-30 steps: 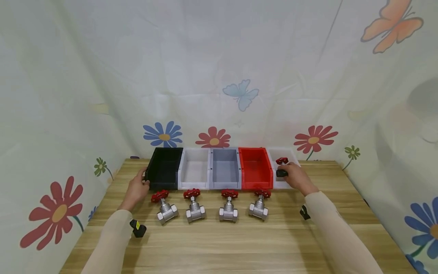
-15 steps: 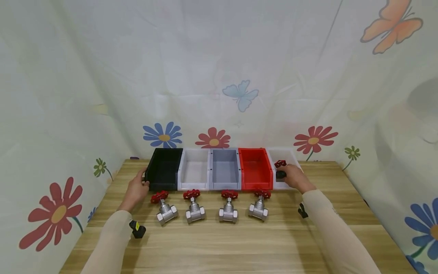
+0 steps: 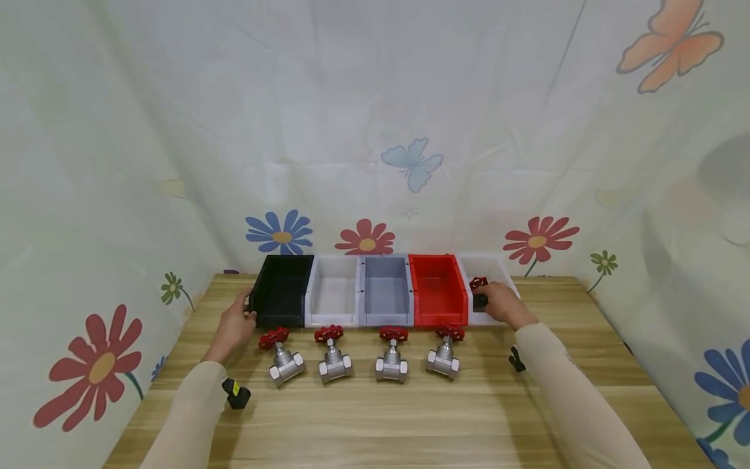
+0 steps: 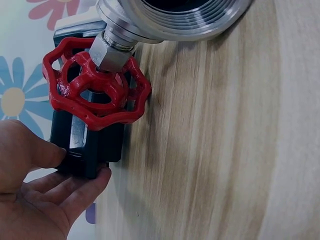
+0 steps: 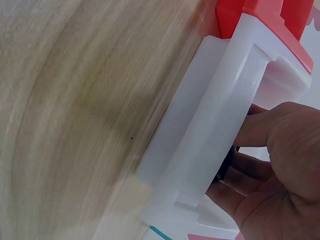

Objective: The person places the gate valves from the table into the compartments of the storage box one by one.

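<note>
My left hand (image 3: 236,326) grips the outer left side of the black bin (image 3: 282,324), thumb on one face and fingers against another in the left wrist view. My right hand (image 3: 502,303) is down inside the right-hand white bin (image 3: 508,273), its fingers round a valve with a red handwheel (image 3: 478,283) and a dark end. In the right wrist view the bin's front wall (image 5: 210,115) hides most of that valve. Several steel valves with red handwheels stand before the bins, among them the leftmost valve (image 3: 285,363) near my left hand.
Between the black and right-hand white bins, touching in a row, sit another white bin (image 3: 334,319), a grey bin (image 3: 387,319) and a red bin (image 3: 441,318). A flower-printed curtain (image 3: 328,130) hangs behind the wooden table (image 3: 363,423).
My right hand has shifted slightly left and lower in the white bin, bringing the valve with it. The left hand stays at the black bin, and the standing valves have not moved.
</note>
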Available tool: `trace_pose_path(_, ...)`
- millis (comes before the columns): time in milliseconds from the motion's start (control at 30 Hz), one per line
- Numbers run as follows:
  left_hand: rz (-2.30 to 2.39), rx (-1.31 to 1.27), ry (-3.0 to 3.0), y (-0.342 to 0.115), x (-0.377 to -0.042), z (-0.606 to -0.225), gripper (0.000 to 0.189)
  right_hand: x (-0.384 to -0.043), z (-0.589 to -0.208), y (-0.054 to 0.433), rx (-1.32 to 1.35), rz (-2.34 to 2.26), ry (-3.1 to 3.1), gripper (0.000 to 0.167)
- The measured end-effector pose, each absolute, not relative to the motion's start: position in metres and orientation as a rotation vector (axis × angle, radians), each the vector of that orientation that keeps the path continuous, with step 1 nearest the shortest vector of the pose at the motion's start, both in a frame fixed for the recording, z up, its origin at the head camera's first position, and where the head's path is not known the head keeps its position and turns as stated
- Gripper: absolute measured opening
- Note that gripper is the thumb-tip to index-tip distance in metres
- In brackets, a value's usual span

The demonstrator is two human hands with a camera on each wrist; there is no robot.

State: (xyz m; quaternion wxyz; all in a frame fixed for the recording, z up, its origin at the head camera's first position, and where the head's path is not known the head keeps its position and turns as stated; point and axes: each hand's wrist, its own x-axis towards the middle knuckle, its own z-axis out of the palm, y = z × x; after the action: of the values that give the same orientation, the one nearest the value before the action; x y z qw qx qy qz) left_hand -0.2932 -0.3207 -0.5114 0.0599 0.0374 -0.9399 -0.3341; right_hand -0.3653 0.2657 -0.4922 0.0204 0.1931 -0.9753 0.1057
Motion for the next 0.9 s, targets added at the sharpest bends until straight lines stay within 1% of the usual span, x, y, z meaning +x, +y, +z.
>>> trace_pose_path(167,-1.008,0.121,-2.849,-0.319,-0.293,-0.511,0.057,-0.366,-0.493,0.266,0.589,0.34,-3.067,0.037)
trace_pose_path(400,-1.013,0.135,-2.867,-0.317,-0.296,-0.509,0.058,-0.363,-0.487,0.269,0.524,0.35,-3.128,0.043)
trace_pose_path(533,-1.021,0.14,-2.864,-0.317,-0.295,-0.51,0.058,-0.36,-0.479,0.271,0.521,0.392,-3.07,0.04)
trace_pose_path(633,-1.022,0.135,-2.855,-0.318,-0.294,-0.511,0.058,-0.356,-0.472,0.271,0.519,0.459,-3.04,0.038)
trace_pose_path(733,-1.017,0.119,-2.839,-0.32,-0.293,-0.513,0.058,-0.35,-0.465,0.27,0.52,0.519,-3.037,0.042)
trace_pose_path(900,-1.019,0.109,-2.836,-0.322,-0.293,-0.514,0.058,-0.336,-0.456,0.267,0.506,0.462,-3.05,0.045)
